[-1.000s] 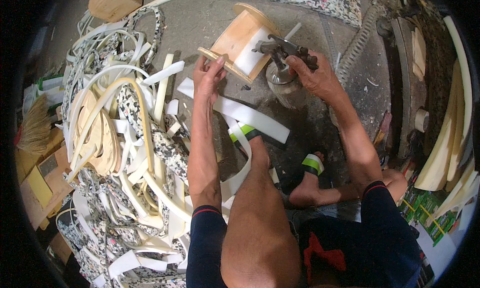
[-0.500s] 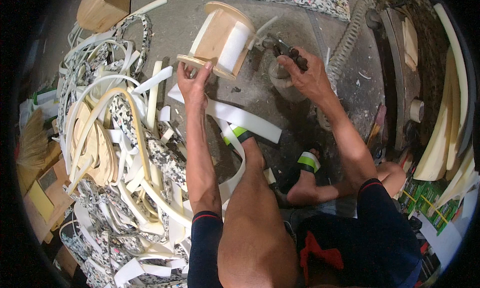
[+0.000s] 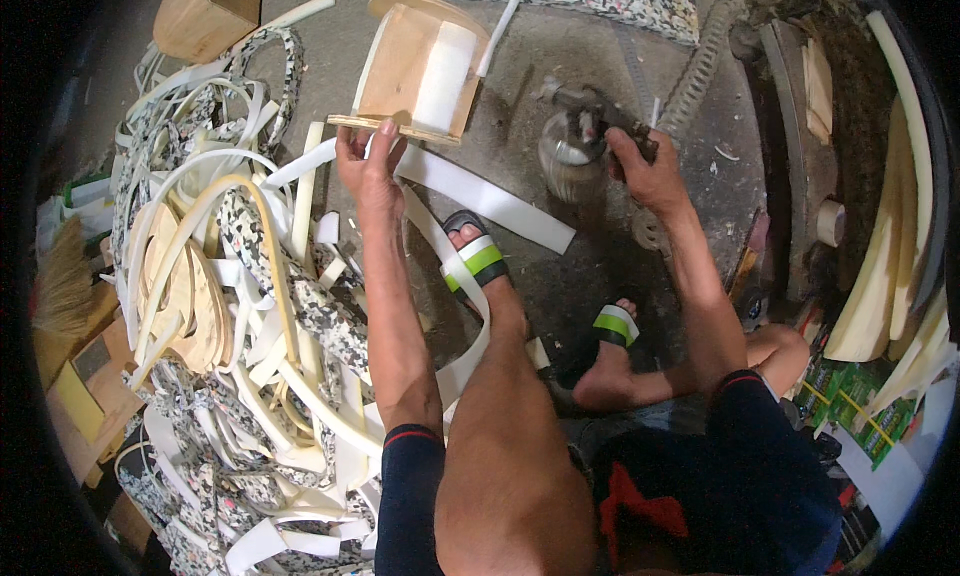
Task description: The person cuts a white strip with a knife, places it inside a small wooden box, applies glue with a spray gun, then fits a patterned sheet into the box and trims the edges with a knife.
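My left hand (image 3: 372, 171) grips the near edge of a small plywood frame (image 3: 398, 71). Two curved end panels close this frame, and white foam strips (image 3: 447, 76) lie along its inner board. A narrow white strip (image 3: 500, 34) sticks out at its right side. To the right, my right hand (image 3: 647, 171) is closed round the handle of a spray gun (image 3: 598, 116). A cloudy, see-through cup (image 3: 572, 156) hangs under the gun; its nozzle end is smeared by motion. The gun is apart from the frame.
A heap of foam offcuts (image 3: 270, 376) fills the left side. A white foam strip (image 3: 490, 198) lies by my sandalled foot (image 3: 475, 256). Behind is a speckled foam slab (image 3: 570, 6); at right, a coiled hose (image 3: 700, 61) and long cream foam pieces (image 3: 880, 236). A curved plywood piece (image 3: 208, 16) stands far left.
The plywood frame has shifted left and slightly away, turning a little. My right hand with the spray gun has moved slightly right and nearer to me.
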The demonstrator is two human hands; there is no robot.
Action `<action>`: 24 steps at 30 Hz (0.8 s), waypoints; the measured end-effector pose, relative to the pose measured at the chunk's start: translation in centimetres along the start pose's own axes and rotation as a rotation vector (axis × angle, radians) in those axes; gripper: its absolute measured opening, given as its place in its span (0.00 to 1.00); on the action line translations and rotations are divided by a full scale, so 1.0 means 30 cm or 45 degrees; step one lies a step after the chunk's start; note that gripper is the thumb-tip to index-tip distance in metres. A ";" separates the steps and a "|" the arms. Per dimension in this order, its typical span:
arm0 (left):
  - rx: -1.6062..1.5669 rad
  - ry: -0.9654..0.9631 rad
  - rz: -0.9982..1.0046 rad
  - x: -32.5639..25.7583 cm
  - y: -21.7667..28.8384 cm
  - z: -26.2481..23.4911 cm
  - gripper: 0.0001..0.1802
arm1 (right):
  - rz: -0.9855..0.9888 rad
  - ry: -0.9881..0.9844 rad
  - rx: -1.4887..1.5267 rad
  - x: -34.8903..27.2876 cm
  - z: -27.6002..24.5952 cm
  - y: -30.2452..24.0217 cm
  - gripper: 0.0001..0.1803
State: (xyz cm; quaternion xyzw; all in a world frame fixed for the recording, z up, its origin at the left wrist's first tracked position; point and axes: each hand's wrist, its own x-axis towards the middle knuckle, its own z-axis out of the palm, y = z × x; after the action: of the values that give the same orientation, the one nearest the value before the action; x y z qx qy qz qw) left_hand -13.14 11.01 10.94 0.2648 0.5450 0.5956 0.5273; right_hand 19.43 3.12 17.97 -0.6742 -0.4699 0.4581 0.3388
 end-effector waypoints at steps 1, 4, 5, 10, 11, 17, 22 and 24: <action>-0.003 0.001 -0.008 0.000 0.002 -0.005 0.44 | 0.045 0.064 0.029 -0.001 -0.012 0.015 0.21; -0.018 -0.054 -0.025 -0.002 0.009 -0.020 0.40 | -0.114 0.142 0.073 -0.005 -0.035 0.058 0.17; -0.021 -0.080 -0.031 -0.001 0.010 -0.022 0.39 | -0.190 0.145 0.123 -0.011 -0.041 0.073 0.17; -0.199 -0.136 -0.067 -0.001 0.009 -0.023 0.39 | -0.140 0.155 -0.060 -0.076 -0.041 0.156 0.29; -0.236 -0.130 -0.081 -0.003 0.011 -0.023 0.39 | -0.172 0.177 -0.197 -0.091 -0.034 0.170 0.30; -0.264 -0.177 -0.018 -0.012 0.042 -0.031 0.34 | -0.015 0.127 -0.437 -0.194 -0.020 0.172 0.39; -0.159 -0.189 -0.024 -0.019 0.054 -0.044 0.32 | 0.027 -0.038 -0.408 -0.251 -0.073 0.065 0.47; -0.141 -0.201 -0.014 -0.024 0.059 -0.047 0.34 | 0.062 0.044 -0.421 -0.231 -0.089 0.009 0.33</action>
State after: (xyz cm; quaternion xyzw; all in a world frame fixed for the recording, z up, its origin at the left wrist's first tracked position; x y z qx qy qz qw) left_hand -14.76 10.10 12.40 0.2783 0.4695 0.5992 0.5857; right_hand 21.06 -3.57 20.75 -0.7398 -0.5165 0.3709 0.2199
